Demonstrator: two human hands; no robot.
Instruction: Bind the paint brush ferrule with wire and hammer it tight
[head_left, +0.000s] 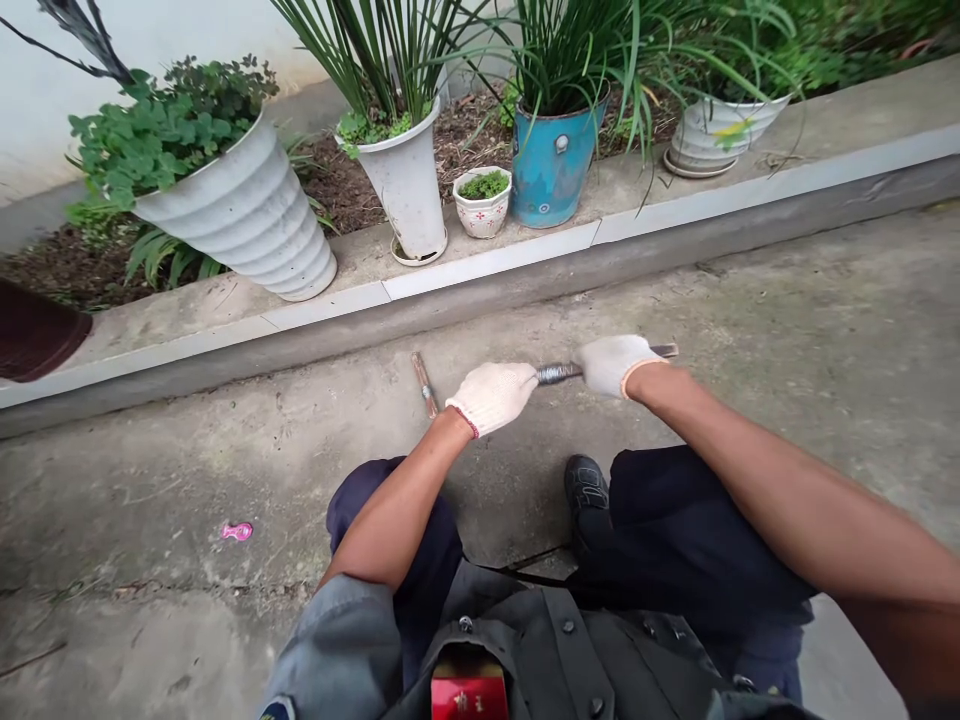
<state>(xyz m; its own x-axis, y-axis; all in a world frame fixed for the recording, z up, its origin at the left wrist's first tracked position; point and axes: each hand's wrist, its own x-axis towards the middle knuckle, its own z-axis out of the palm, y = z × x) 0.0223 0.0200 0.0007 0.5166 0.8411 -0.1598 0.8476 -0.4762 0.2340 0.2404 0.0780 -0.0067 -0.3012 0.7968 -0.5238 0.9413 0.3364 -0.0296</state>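
Head view: the white-gloved left hand (491,398) and right hand (619,365) hold a short metal bar (559,373) above concrete paving (225,480), fingers (521,385) clamped around it. It looks stiff and fairly heavy; its dark wrapped middle seems the surest grip. A thin brown rod (424,385) lies nearby.

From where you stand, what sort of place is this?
Probably an outdoor yard beside a building: there is concrete ground, a raised planter bed with soil behind its kerb, and potted plants, including a blue bucket and a white pot.
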